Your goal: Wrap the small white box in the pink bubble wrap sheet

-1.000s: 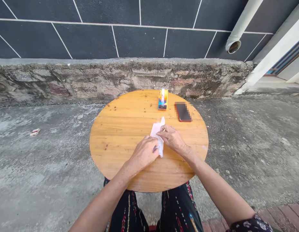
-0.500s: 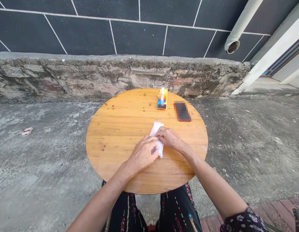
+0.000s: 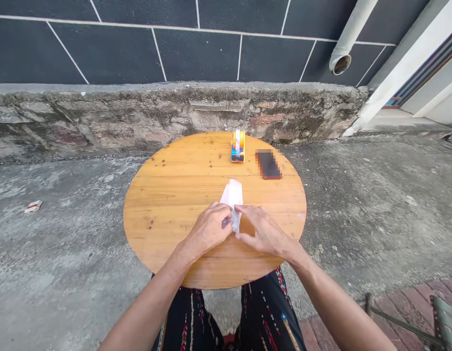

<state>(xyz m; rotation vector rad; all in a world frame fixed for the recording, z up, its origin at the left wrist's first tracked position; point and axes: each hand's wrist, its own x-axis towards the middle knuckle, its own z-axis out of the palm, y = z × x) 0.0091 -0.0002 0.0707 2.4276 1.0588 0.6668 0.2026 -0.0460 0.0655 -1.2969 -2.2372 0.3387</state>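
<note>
A thin, white, folded sheet (image 3: 234,193), either plastic or tissue, lies on the round wooden table (image 3: 163,195) in front of me. My left hand (image 3: 208,228) is curled over its left edge, thumb and fingers closed on it. On the other side, my right hand (image 3: 265,230) has its thumb and fingers apart, the fingertips at the sheet's right edge. The sheet's near left part is partly hidden by my left fingers.
At the table's far side stands a yellow and blue tape dispenser (image 3: 238,146). To its right lies a blurred dark flat rectangle with a reddish edge (image 3: 269,165). A low stone ledge (image 3: 145,117) runs behind the table, and a chair (image 3: 447,321) is at lower right.
My right hand has drawn back toward me and its thumb and fingers have spread. More of the white sheet shows, with its far end wider. The whole view has shifted slightly.
</note>
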